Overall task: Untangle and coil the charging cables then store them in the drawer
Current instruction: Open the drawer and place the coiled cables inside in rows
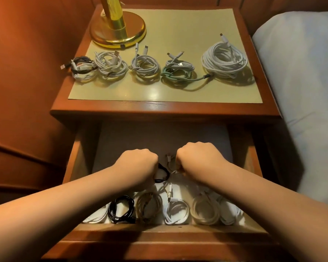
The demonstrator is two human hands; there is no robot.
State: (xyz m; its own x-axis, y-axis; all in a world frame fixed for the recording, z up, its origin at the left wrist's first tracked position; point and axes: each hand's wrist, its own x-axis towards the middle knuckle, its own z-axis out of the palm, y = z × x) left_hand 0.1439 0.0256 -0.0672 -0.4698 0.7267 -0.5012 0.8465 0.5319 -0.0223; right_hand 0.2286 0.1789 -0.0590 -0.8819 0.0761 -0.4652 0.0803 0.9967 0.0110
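Note:
The drawer (170, 228) of the nightstand stands pulled open. Both my hands are inside it, fingers curled downward. My left hand (137, 163) grips a small black coiled cable (162, 173). My right hand (196, 160) holds a white cable (169, 161) beside it; the fingers and most of that cable are hidden. Along the drawer's front lies a row of several coils: a black one (121, 209), a beige one (149, 207), white ones (176, 211). On the nightstand top rest several more coils, among them a green and white one (178, 72) and a large white one (224, 60).
A brass lamp base (118, 33) stands at the back left of the nightstand top (159, 93). A bed with a pale sheet (301, 72) borders the right side. Wooden wall panelling (27, 72) runs along the left. The back of the drawer is lined white.

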